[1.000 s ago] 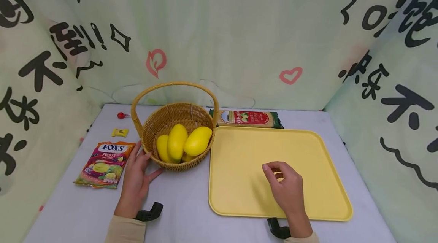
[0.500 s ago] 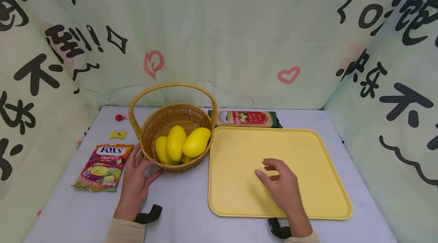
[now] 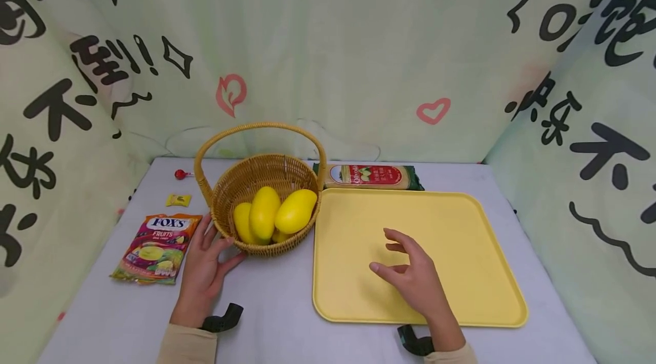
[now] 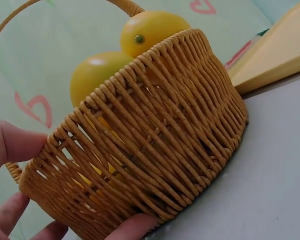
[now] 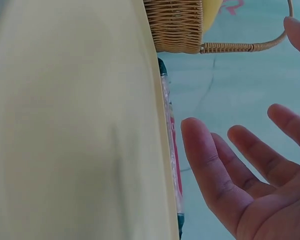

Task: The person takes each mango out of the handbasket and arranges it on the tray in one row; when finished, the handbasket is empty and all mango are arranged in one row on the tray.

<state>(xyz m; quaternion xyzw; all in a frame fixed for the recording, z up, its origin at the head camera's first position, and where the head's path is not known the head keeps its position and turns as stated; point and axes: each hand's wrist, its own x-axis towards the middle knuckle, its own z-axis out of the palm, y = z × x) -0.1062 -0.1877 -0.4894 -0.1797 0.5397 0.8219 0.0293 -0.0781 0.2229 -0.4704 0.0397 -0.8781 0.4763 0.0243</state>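
Left hand (image 3: 201, 273): fingers spread, touching the near-left wall of the basket (image 4: 165, 130). Right hand (image 3: 417, 281): fingers parted, unladen, above the tray (image 3: 479, 267), room toward both side rims.

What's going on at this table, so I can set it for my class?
A person's left hand rests against the side of a wicker basket holding yellow fruits. Their right hand hovers over a yellow tray, holding nothing. A Fox's bag lies left of the basket; a long packet lies behind the tray.
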